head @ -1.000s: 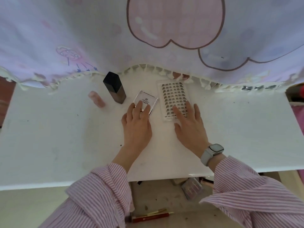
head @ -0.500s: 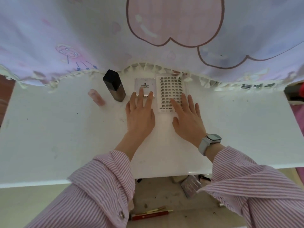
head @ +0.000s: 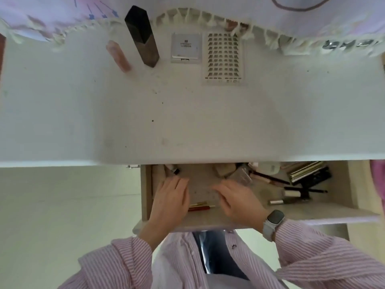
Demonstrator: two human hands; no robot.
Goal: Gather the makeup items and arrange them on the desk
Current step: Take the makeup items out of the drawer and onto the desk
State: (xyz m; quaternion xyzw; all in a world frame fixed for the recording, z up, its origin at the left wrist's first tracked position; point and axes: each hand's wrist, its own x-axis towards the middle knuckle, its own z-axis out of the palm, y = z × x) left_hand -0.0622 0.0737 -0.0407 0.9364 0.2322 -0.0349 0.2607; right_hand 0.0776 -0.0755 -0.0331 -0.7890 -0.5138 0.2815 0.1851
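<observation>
1. A white desk (head: 187, 122) fills the upper half of the view, its top marked with small dark specks.
2. Four things stand in a row along its far edge, just under a fringed cloth (head: 208, 16) that hangs over the back.
3. Furthest left lies a pink tube (head: 118, 56), flat and slanted.
4. Just beside it stands a tall dark bottle (head: 143, 38) with a black cap, upright.
5. Next comes a square white compact (head: 186, 47), flat, printed side up.
6. Rightmost lies a clear lash tray (head: 224, 57), flat, close beside the compact but apart from it.
</observation>
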